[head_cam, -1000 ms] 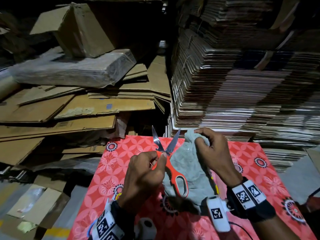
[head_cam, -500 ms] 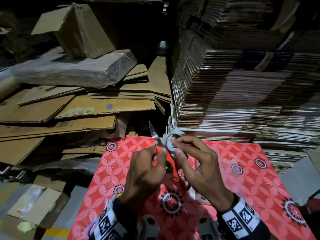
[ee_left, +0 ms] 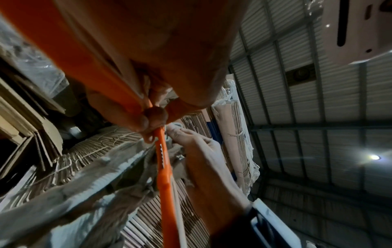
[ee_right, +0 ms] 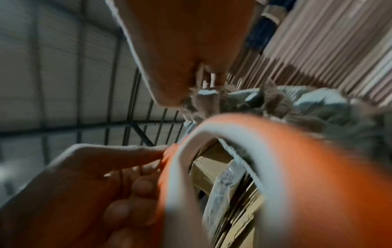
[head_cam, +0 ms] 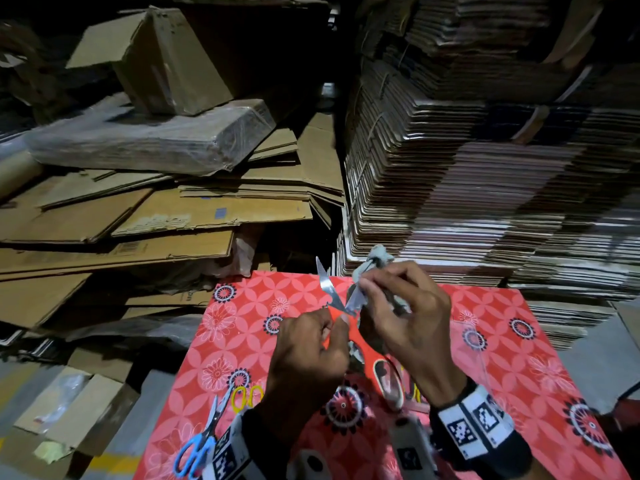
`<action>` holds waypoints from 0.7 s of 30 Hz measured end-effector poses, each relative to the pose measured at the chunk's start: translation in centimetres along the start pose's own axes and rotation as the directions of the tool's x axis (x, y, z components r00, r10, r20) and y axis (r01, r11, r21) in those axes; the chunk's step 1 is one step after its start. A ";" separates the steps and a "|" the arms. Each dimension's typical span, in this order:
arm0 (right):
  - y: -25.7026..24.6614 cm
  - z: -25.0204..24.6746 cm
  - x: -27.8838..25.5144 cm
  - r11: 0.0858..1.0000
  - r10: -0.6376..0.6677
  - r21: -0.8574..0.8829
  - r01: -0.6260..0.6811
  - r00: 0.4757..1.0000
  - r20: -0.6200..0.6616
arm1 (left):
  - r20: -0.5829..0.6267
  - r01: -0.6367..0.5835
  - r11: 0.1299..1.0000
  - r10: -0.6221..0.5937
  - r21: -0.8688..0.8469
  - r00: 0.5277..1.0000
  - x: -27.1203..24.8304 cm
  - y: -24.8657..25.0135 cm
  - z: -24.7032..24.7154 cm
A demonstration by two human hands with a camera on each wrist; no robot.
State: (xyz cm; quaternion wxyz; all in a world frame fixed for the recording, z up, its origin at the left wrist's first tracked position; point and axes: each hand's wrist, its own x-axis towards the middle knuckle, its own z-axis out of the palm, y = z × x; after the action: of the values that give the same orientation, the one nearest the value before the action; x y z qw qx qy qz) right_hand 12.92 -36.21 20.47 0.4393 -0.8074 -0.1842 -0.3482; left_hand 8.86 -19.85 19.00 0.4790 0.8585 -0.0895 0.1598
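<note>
My left hand (head_cam: 332, 323) grips orange-handled scissors (head_cam: 323, 280) near the pivot, above the red flowered table cover (head_cam: 519, 341). The blades stand open and point up and away. One bare blade shows at the left. My right hand (head_cam: 374, 285) pinches a grey cloth (head_cam: 377, 258) bunched around the other blade, which is hidden. In the left wrist view the orange handle (ee_left: 163, 159) runs down past the cloth (ee_left: 84, 193). The right wrist view shows a blurred handle loop (ee_right: 275, 167) and the cloth (ee_right: 307, 104).
Blue-handled scissors (head_cam: 197, 448) and yellow-handled scissors (head_cam: 247, 396) lie on the cover by my left wrist. A tall stack of flattened cartons (head_cam: 467, 185) rises right behind the table. Loose cardboard sheets and a box (head_cam: 166, 64) pile up at the left.
My right hand has brought the cloth from beside the scissors onto one blade and closed around it. The left hand keeps its hold on the scissors, almost still.
</note>
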 end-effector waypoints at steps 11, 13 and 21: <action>1.1 -0.8 0.9 1.000 0.014 -0.001 -0.014 1.000 0.018 | 0.041 0.007 0.999 -0.008 0.035 0.999 0.0 -2.3 1.0; 0.6 -0.5 0.1 1.000 -0.030 -0.003 0.031 0.997 0.074 | 0.009 -0.016 0.999 0.016 0.030 1.000 -0.2 -2.3 0.8; 0.5 -2.6 0.2 0.994 -0.043 0.104 0.025 0.983 0.176 | 0.016 -0.039 0.999 0.039 0.002 0.999 -0.4 0.4 -0.5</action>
State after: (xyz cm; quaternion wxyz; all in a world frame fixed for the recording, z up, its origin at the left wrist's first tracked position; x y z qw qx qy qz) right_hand 12.28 -38.71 21.27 0.4555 -0.8087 -0.2538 -0.2722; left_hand 8.27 -19.61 19.39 0.4741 0.8584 -0.1098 0.1622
